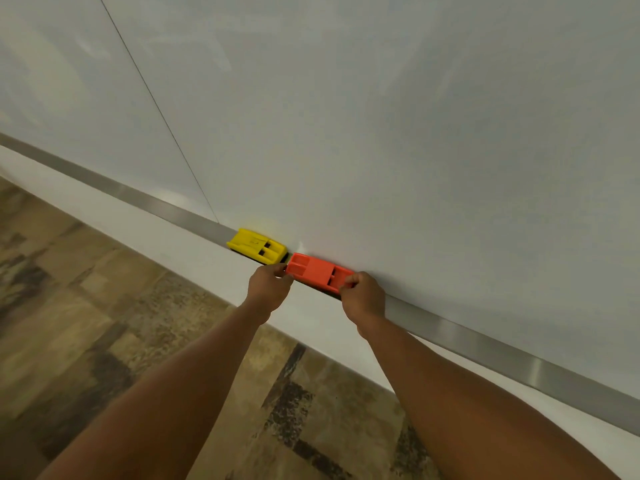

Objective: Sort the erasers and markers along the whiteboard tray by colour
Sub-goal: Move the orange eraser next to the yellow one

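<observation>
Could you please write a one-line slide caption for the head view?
Both hands, left and right, grip the orange plastic eraser beside the yellow plastic eraser on the metal whiteboard tray.

We've got a big white wall panel (381,116) with a thin dark seam (156,105) running down it, a white strip (138,216) below, and mottled brown-tan patchwork flooring (86,306) underneath.
</observation>
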